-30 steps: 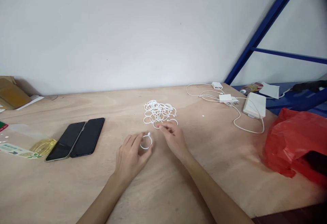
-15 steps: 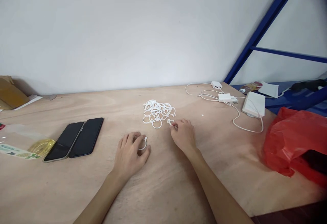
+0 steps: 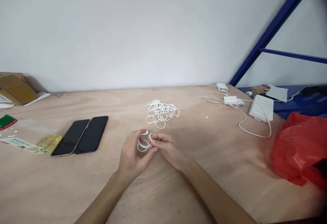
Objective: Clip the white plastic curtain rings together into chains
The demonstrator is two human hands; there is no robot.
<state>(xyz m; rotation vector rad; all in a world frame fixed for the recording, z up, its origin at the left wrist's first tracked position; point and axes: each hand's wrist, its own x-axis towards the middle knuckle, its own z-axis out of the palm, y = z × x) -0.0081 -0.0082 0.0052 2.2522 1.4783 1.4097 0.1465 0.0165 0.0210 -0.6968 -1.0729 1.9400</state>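
Observation:
In front of me my left hand [image 3: 134, 154] curls its thumb and index finger around a white plastic ring [image 3: 144, 146]. The ring is sprung apart, with a gap at its top. A second thin white ring shows just below it; whether the two are linked I cannot tell. Thumb and fingers of my right hand [image 3: 167, 147] pinch the right side of the opened ring, close to the left thumb tip. Just beyond both hands lies a loose pile of similar white rings [image 3: 162, 112] with small loops on them.
Two black phones [image 3: 81, 135] lie left, beside a clear plastic bag [image 3: 28, 138]. A cardboard box [image 3: 17, 89] stands at the far left. White chargers [image 3: 230, 100] with cables, a white box [image 3: 262, 108] and a red plastic bag [image 3: 298, 145] are on the right.
My right hand has come left from the pile's edge to meet my left hand, bringing a ring. Both hands now work on an opened ring, and the view has shifted slightly left.

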